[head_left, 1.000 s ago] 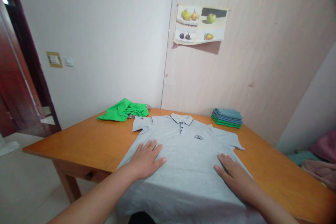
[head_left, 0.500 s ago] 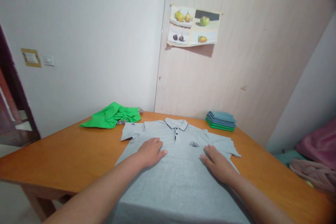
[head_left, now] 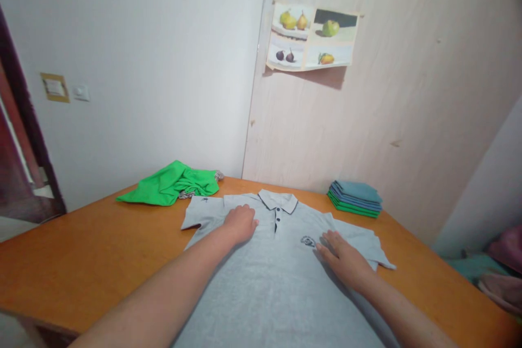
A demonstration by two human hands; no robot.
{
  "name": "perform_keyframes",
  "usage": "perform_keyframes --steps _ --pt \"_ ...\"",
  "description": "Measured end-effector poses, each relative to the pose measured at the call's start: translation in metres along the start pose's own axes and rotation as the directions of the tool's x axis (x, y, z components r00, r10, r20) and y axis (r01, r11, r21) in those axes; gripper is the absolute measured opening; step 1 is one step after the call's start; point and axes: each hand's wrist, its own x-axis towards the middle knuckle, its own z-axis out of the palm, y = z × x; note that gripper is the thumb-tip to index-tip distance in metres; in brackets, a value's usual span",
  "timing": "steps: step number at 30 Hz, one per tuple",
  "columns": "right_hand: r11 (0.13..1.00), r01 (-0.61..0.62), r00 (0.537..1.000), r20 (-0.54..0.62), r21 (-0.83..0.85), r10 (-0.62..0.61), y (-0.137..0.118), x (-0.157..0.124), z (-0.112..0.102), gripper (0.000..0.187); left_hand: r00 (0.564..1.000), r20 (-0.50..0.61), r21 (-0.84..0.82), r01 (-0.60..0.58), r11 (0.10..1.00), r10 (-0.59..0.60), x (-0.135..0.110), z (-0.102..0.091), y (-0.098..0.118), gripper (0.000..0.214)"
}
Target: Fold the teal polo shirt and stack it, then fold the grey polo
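Note:
A light grey polo shirt [head_left: 277,283] lies spread face up on the table, its dark-edged collar pointing away from me. Two dark buttons show on its placket, and a dark round logo sits on the chest. My left hand [head_left: 241,224] rests on the chest near the left sleeve, palm down, holding nothing, fingertips pointing to the collar. On the other side, my right hand [head_left: 342,258] lies flat with fingers apart, just right of the logo. Both short sleeves stretch out sideways on the wood.
A crumpled green garment [head_left: 167,185] lies at the back left of the wooden table [head_left: 101,250]. Folded blue and green cloths [head_left: 354,198] are stacked at the back right. Behind stands a wall with a fruit picture [head_left: 314,38]. Pinkish fabric [head_left: 505,288] lies beyond the right edge.
My left hand has slid a little farther up the shirt toward the collar. The right hand stays beside the logo, slightly farther right in view. The camera view has shifted a little.

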Motion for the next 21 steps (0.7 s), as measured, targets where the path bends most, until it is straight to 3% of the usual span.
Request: perform_keyframes --steps 2,7,10,13,18,21 --pt "1.000 0.024 0.999 0.021 -0.011 -0.024 -0.006 0.013 0.004 0.071 1.000 -0.009 -0.003 0.004 1.000 -0.004 0.009 0.007 0.001 0.034" --pt "0.990 -0.061 0.996 0.054 -0.125 0.069 -0.017 0.050 0.001 0.061 0.998 -0.066 -0.019 0.017 1.000 -0.018 0.016 0.025 -0.004 0.040" --pt "0.998 0.000 1.000 0.031 -0.057 0.002 -0.032 0.075 -0.001 0.058 0.995 -0.103 -0.052 0.011 0.999 -0.016 0.016 0.035 -0.008 0.043" --pt "0.998 0.055 0.998 0.031 -0.028 -0.054 -0.051 0.097 0.004 0.058 0.997 -0.058 -0.085 0.044 0.995 -0.049 0.018 0.040 -0.010 0.051" --pt "0.999 0.001 1.000 0.008 -0.032 0.000 -0.075 0.129 0.011 0.058 0.993 0.072 -0.103 0.096 0.990 -0.089 0.020 0.037 -0.009 0.063" --pt "0.998 0.066 0.998 -0.012 0.019 -0.065 -0.089 0.141 0.016 0.063 0.991 0.091 -0.107 0.104 0.989 -0.095 0.018 0.035 -0.008 0.064"
